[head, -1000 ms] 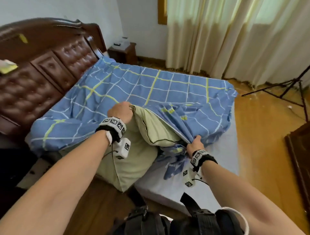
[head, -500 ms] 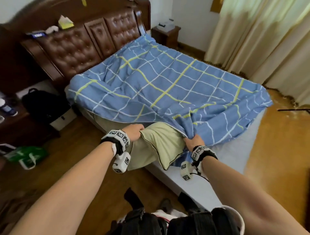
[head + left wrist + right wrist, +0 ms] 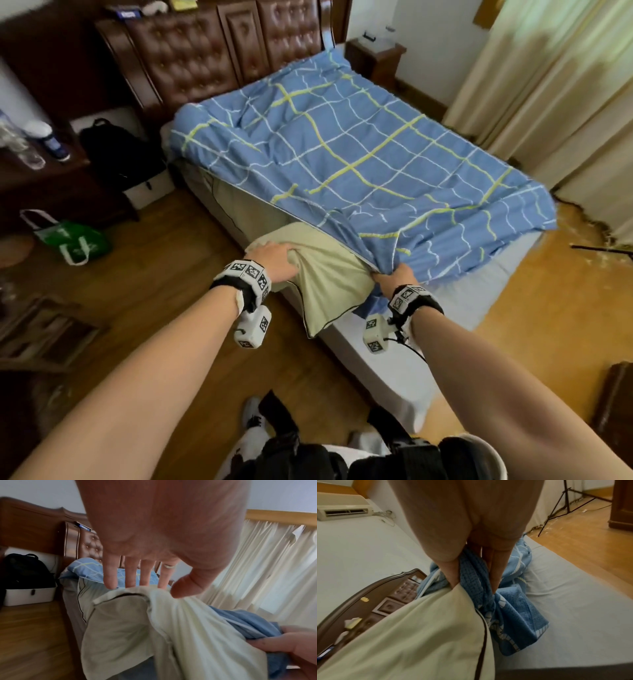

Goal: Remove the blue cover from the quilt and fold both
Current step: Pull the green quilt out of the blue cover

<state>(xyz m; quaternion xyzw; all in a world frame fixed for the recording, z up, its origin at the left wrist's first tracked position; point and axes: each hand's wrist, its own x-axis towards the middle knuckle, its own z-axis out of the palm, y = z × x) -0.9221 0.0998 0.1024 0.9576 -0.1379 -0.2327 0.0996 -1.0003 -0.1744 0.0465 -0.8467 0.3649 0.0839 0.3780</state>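
A blue checked cover (image 3: 359,144) lies spread over the bed, with a pale green quilt (image 3: 325,277) coming out of its open near edge. My left hand (image 3: 274,258) grips the quilt's corner, thumb on one side and fingers on the other, as the left wrist view shows on the quilt (image 3: 188,628). My right hand (image 3: 394,277) pinches the bunched edge of the cover just right of the quilt. In the right wrist view the right hand (image 3: 476,582) clamps blue cover (image 3: 513,615) cloth beside the quilt (image 3: 419,635).
A grey-sheeted mattress (image 3: 462,298) shows at the bed's foot. A padded brown headboard (image 3: 205,61) stands at the far end. A black backpack (image 3: 116,147), a white box (image 3: 150,192) and a green bag (image 3: 72,240) sit on the wooden floor at left. Curtains (image 3: 548,102) hang right.
Both hands keep their holds and have drawn back from the bed toward me. The cover now lies stretched flatter over the bed. My view has swung left.
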